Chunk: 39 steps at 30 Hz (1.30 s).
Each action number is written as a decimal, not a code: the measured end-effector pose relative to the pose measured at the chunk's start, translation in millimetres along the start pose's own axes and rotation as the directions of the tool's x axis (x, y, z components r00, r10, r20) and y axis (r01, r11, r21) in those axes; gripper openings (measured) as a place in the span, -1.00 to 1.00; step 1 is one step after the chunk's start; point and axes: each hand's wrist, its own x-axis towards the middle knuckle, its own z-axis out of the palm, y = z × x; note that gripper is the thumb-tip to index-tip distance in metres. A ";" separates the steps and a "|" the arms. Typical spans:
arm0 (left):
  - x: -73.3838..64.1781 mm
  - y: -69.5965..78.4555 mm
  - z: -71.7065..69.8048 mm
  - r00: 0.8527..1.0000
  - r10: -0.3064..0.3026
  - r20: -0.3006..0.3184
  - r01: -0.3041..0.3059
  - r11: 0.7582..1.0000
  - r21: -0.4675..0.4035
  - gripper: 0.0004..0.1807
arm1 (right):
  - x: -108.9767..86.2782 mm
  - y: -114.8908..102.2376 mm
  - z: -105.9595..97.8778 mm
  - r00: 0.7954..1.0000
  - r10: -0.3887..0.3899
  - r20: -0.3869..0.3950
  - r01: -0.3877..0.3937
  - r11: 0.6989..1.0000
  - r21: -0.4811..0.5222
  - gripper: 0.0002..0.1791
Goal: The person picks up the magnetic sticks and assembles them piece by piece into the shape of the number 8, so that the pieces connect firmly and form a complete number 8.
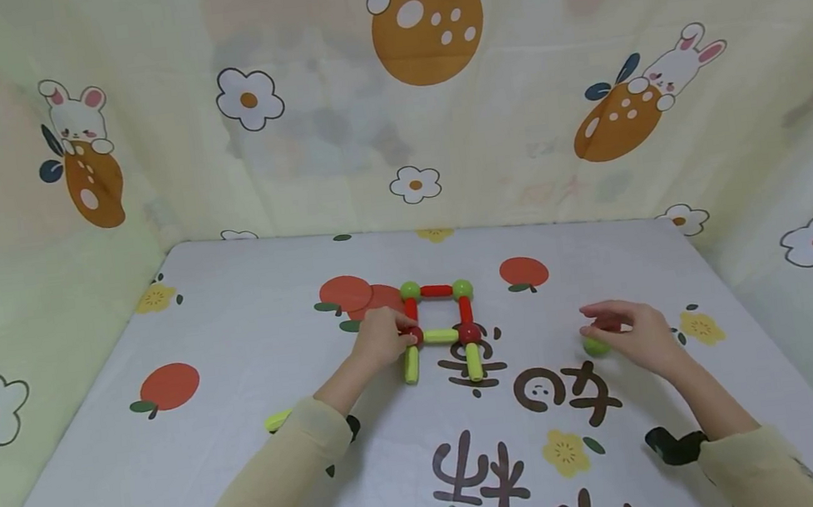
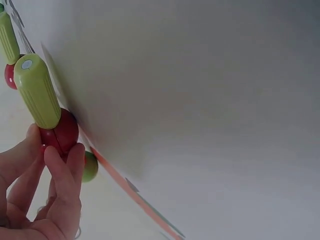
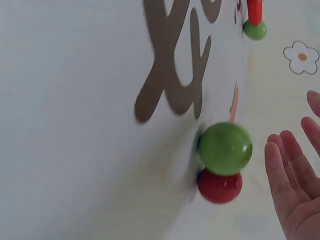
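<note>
A square of toy rods and balls lies on the table, with a red rod [image 1: 437, 291] between two green balls [image 1: 462, 290] at its far side. Red balls [image 1: 469, 333] form its near corners, joined by a yellow-green rod [image 1: 441, 336]. Two more yellow-green rods [image 1: 474, 362] stick out toward me. My left hand [image 1: 381, 336] pinches the near-left red ball [image 2: 65, 132] between thumb and fingers. On the right, my right hand [image 1: 638, 336] hovers with fingers spread beside a loose green ball [image 3: 226, 148] and a loose red ball [image 3: 220, 186], apart from both.
A loose yellow-green rod [image 1: 277, 419] lies at the left, partly behind my left sleeve [image 1: 274, 478]. The printed tablecloth [image 1: 232, 307] reaches back to a patterned curtain [image 1: 334, 145]. A black device [image 1: 675, 446] sits at my right wrist.
</note>
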 end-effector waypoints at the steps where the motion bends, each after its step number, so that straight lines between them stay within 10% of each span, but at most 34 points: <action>1: 0.2 -0.1 0.3 1.000 -0.002 0.001 0.002 1.000 -0.001 -0.74 | -1.5 1.7 -2.3 1.000 -0.007 0.014 0.008 1.000 -0.015 -0.53; 39: 0.3 -0.1 -1.8 1.000 0.006 0.005 -0.006 1.000 -0.001 -0.75 | -8.6 18.7 1.9 0.983 0.124 0.139 -0.115 0.991 -0.069 -0.54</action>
